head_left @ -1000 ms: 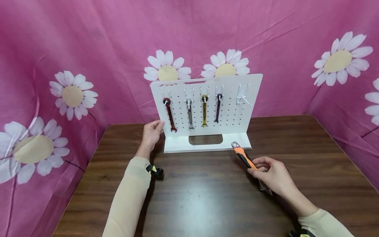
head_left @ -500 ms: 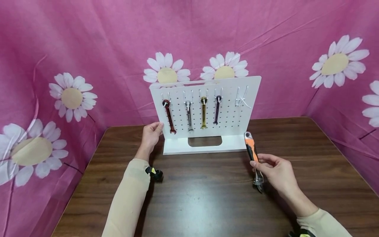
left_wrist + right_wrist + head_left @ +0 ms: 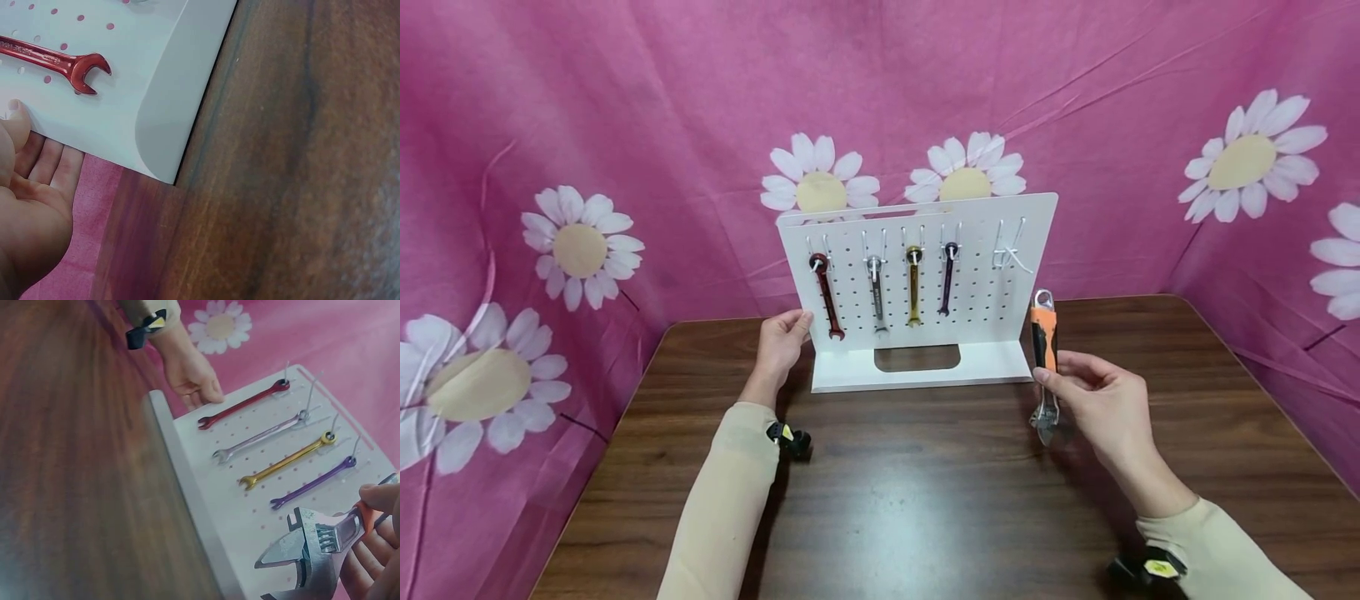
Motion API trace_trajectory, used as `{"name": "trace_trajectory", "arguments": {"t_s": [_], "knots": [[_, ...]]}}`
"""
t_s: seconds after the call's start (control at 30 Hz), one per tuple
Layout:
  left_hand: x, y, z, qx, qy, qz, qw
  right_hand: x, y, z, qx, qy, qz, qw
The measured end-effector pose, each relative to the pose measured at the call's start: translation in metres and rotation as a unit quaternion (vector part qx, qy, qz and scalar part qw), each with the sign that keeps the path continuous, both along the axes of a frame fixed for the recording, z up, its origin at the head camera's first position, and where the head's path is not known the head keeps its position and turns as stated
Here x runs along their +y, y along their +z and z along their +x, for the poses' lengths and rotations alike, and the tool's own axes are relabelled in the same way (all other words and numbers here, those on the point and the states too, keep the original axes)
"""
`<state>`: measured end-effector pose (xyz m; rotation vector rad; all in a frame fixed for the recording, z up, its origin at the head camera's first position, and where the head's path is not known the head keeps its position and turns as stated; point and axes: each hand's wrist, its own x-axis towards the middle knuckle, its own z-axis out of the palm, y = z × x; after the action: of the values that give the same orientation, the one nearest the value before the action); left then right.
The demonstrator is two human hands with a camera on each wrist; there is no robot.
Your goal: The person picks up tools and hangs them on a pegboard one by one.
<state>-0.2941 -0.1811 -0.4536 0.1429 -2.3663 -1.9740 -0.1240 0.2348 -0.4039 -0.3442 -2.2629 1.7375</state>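
An adjustable wrench [image 3: 1044, 342] with an orange and black handle is pinched between the thumb and fingers of my right hand [image 3: 1108, 408]. It hangs upright off the table, ring end up and metal jaw [image 3: 312, 550] down, near the right edge of the white pegboard [image 3: 992, 292]. My left hand [image 3: 781, 346] grips the board's left edge, thumb in front and fingers behind. On the board's hooks hang a red wrench [image 3: 827, 297], a silver wrench [image 3: 877, 292], a gold wrench [image 3: 913, 287] and a purple wrench [image 3: 948, 279].
At the board's right side, a double wire hook [image 3: 1011, 254] bears nothing. The board's white foot [image 3: 842, 375] stands on the dark wooden table [image 3: 895, 492]. Pink cloth [image 3: 700, 125] with daisies encloses the table's back and sides.
My right hand has lifted the adjustable wrench and turned it from slanting to upright, beside the board's right edge. My left hand keeps its grip on the board.
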Motion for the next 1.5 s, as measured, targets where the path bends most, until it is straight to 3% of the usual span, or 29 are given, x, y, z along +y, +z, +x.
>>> {"name": "trace_trajectory", "arguments": {"t_s": [0.17, 0.4, 0.57, 0.77, 1.17, 1.5], "knots": [[0.0, 0.0, 0.0, 0.007, 0.005, -0.002, 1.0, -0.008, 0.007, -0.007, 0.017, -0.01, 0.021, 0.9996], [0.0, -0.001, 0.0, 0.01, 0.004, -0.003, 0.9999, -0.018, 0.012, -0.019, 0.054, -0.036, -0.016, 0.9978], [0.0, 0.001, 0.001, 0.008, 0.004, -0.001, 1.0, -0.021, 0.013, -0.027, 0.06, -0.032, -0.043, 0.9967], [0.0, 0.002, 0.001, 0.007, 0.003, -0.008, 0.9999, -0.023, 0.006, -0.037, 0.052, -0.024, -0.075, 0.9955], [-0.001, 0.0, -0.001, -0.005, -0.006, -0.01, 0.9999, -0.027, -0.011, -0.066, 0.06, -0.043, -0.01, 0.9972], [-0.002, -0.001, -0.002, -0.006, -0.005, -0.001, 1.0, -0.034, -0.02, -0.093, 0.067, -0.068, -0.03, 0.995]]}}
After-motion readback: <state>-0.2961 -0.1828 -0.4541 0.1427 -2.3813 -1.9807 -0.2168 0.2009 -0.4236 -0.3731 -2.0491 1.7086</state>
